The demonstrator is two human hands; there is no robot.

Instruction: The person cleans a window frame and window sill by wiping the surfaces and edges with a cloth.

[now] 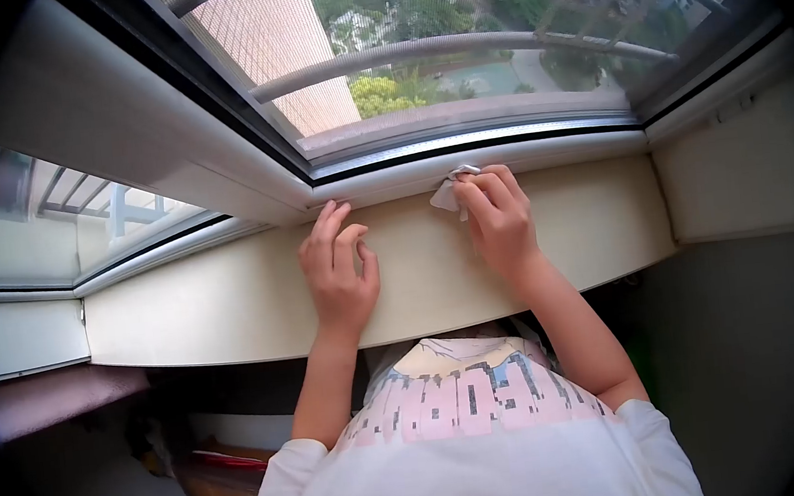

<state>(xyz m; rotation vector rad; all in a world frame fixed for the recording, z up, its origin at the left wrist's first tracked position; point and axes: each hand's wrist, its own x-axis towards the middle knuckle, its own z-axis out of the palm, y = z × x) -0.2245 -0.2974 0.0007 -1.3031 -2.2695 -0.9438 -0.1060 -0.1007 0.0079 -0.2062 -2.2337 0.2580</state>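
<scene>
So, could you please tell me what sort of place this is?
Probably a room in a high-rise home: a long windowsill runs under a window frame, and beyond a metal railing trees appear far below.

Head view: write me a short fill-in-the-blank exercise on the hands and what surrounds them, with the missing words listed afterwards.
1. The white tissue or cloth is pinched in the person's ____ hand.
2. The left hand, its fingertips near the window frame, holds ____.
3. The shirt sleeves are ____ in colour.
4. Outside, the trees are ____ in colour.

Missing words: right; nothing; white; green.
</scene>
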